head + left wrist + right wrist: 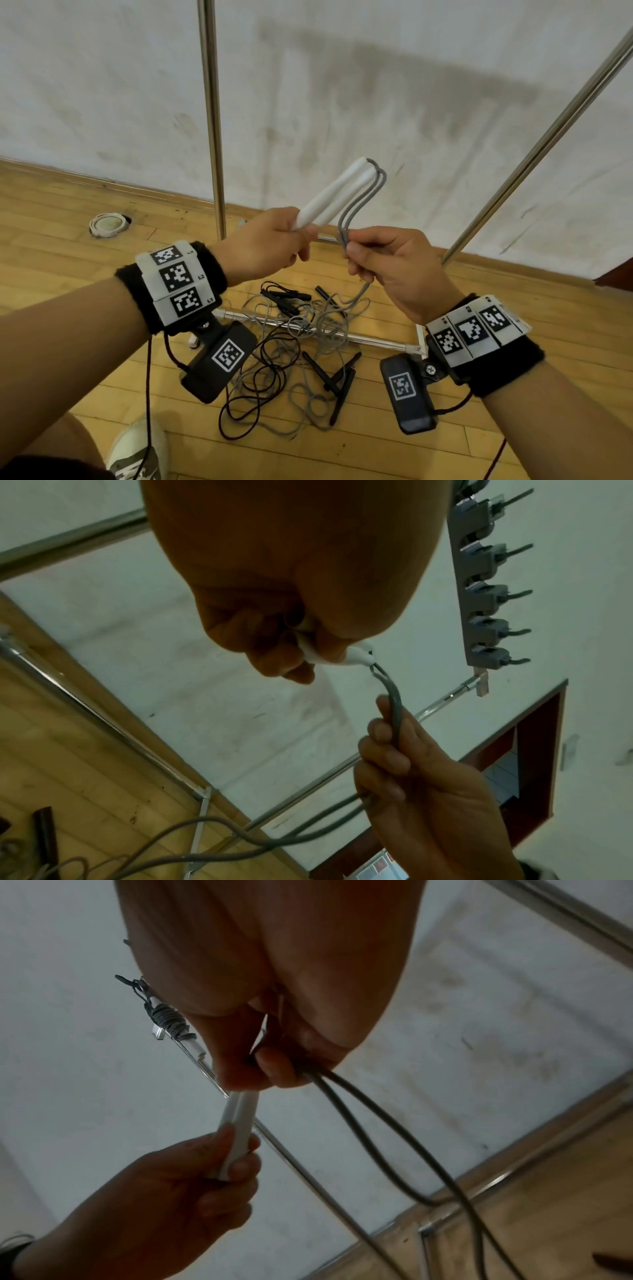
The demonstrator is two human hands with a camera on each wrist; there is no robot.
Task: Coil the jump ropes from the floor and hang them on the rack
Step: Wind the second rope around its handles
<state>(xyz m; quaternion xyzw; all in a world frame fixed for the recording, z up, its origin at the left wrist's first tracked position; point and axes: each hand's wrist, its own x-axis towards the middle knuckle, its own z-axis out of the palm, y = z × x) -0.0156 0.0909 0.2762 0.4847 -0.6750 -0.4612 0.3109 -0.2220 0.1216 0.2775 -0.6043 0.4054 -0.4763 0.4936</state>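
**Handles paired, cord ready to wind**

Our left hand [270, 245] curls round the two white handles [337, 192], held side by side with their long axis slanting up and away to the right, cord ends at the top. From those ends the grey cord [361, 202] bends over and drops as two strands into our right hand [394, 260], whose fingers [388, 746] curl round both strands just beside the left fist. Below the right hand the cord runs slack down to the tangle [301, 342] on the floor [68, 260], where black ropes and handles lie mixed with it, across the rack's base bar [373, 339].

The right hand is the nearer one to the loose length, so we judge it should carry the cord round the handles, crossing their axis. The hooks [493, 593] sit well above; the right wrist view shows one coiled rope [167, 1018] already hanging there. No containers in sight
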